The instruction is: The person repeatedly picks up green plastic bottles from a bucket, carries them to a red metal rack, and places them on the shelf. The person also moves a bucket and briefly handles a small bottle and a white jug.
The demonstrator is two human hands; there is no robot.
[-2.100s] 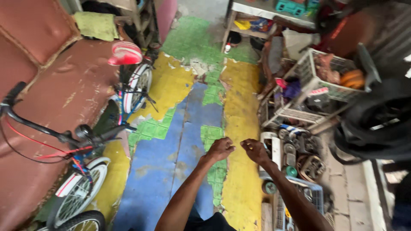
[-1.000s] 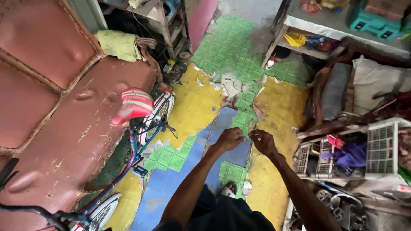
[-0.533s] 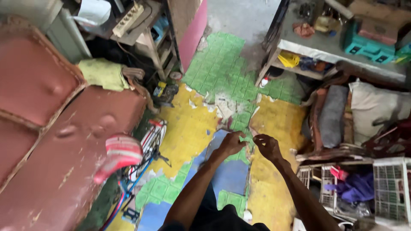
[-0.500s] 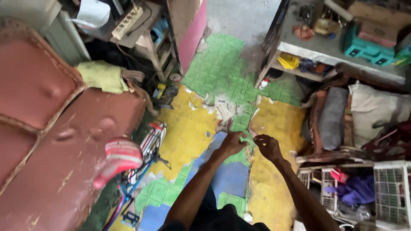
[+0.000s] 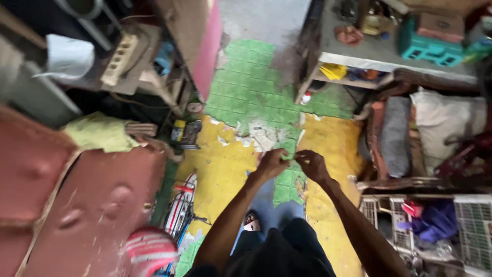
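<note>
From the head camera, the person stands and looks down. The left hand (image 5: 270,163) and the right hand (image 5: 310,164) are held out in front, close together, almost touching. The fingers of both hands are curled in and pinched. Something very small seems to sit between the fingertips, but it is too tiny and blurry to say what it is. It stays right at the fingertips, between the two hands.

A thing that small is probably light and easy to drop. A soft pinch with the fingertips looks like the best way to hold it.

Below the fingers lies a floor mat (image 5: 225,169) of yellow, green and blue squares, torn in spots. To the left of the fingers is a red sofa (image 5: 87,205), with a bicycle (image 5: 177,215) leaning near it. To the right of the fingers are a wire basket (image 5: 469,225) and cushions (image 5: 430,128). Past the fingers stands a low table (image 5: 379,51). The open room is the strip of mat straight ahead. Both sides are crowded.
</note>
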